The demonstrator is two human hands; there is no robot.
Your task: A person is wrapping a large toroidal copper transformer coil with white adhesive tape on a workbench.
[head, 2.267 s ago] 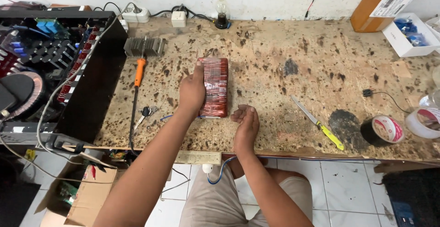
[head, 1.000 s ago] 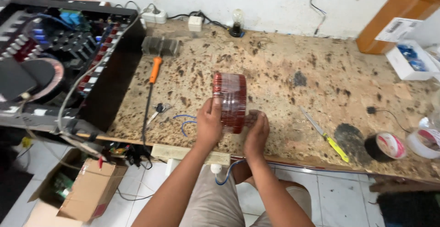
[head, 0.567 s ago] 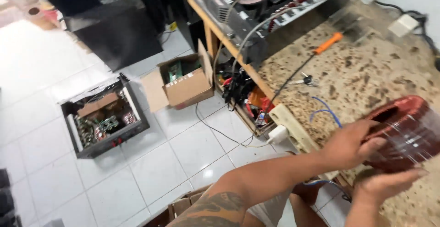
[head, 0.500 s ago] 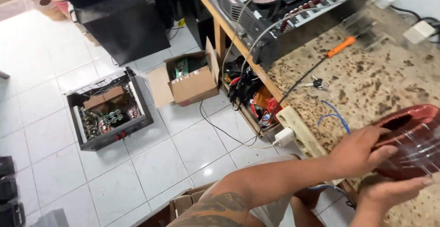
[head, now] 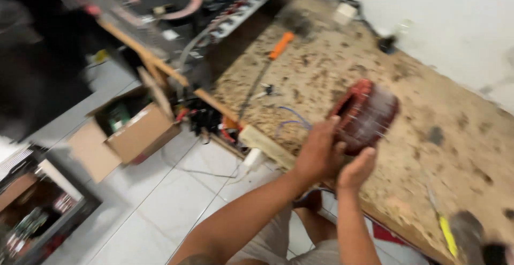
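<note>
Red ring-shaped coil [head: 367, 115] held in both hands above speckled workbench [head: 428, 136].

Bare benchtop [head: 428, 110] lies open right of the coil [head: 367, 116], toward the wall at upper right. Left of the coil a screwdriver [head: 279, 46], small parts and blue wire [head: 292, 123] clutter the bench. The amplifier chassis [head: 214, 13] blocks the upper left. A yellow tool [head: 445, 234] lies lower right. Below the bench edge, a cardboard box [head: 134, 131] and cables crowd the floor.
</note>
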